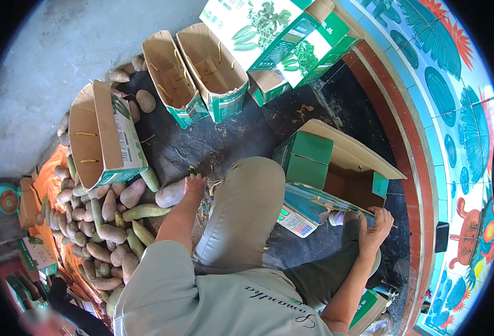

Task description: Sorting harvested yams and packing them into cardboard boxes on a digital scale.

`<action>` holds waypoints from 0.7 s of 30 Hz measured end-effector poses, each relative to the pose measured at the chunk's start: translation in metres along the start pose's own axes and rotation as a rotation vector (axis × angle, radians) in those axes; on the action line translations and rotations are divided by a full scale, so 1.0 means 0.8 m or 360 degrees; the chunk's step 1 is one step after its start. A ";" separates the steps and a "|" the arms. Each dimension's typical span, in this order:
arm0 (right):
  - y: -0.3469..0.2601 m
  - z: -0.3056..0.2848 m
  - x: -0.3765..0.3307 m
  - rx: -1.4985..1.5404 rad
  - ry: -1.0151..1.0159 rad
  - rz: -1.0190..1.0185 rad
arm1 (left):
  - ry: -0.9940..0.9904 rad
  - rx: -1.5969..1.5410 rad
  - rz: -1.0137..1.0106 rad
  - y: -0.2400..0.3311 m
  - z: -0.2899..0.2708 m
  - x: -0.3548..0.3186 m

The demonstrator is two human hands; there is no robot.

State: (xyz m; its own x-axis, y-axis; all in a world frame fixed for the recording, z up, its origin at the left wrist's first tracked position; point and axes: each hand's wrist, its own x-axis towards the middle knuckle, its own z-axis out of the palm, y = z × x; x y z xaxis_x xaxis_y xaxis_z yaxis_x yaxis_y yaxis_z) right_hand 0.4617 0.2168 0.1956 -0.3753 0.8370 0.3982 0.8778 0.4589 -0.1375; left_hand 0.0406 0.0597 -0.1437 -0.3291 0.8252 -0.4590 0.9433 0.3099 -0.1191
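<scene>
My left hand (194, 183) reaches forward past my knee and closes over the end of a large pale oblong fruit (170, 194) that lies on the dark mat (241, 131). This fruit sits at the edge of a heap of several tan and green oblong fruits (104, 229) to my left. My right hand (373, 228) grips the near edge of an open green-and-brown cardboard box (336, 165). The box rests on a flat weighing scale (297, 219) in front of my right leg. The inside of the box is mostly hidden by its flaps.
An open carton (108, 137) lies on its side next to the heap. Two more open cartons (194, 73) stand at the back, with flat printed cartons (283, 33) leaning beyond them. A red kerb (409, 162) and painted wall (454, 112) run along the right. A small green scale (6, 197) sits far left.
</scene>
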 end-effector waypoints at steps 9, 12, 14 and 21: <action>-0.006 0.000 0.005 0.0028 0.0021 -0.0030 | -0.0232 0.0160 0.0255 0.014 0.057 -0.025; 0.002 -0.001 0.000 -0.0013 0.0033 -0.0006 | -0.0232 0.0161 0.0368 0.028 0.034 -0.049; 0.002 -0.001 0.001 -0.0008 0.0043 -0.0023 | -0.0277 0.0082 0.0302 0.021 0.013 -0.062; -0.007 -0.005 0.003 0.0049 0.0066 0.0001 | -0.0167 -0.0036 0.0296 -0.023 -0.010 -0.083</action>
State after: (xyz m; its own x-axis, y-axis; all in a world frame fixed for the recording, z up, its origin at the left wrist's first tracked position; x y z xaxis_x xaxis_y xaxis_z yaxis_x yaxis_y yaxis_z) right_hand 0.4570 0.2149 0.2009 -0.3615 0.8244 0.4355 0.8682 0.4679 -0.1652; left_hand 0.0446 0.0025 -0.1040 -0.1419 0.8157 -0.5608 0.9857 0.1684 -0.0044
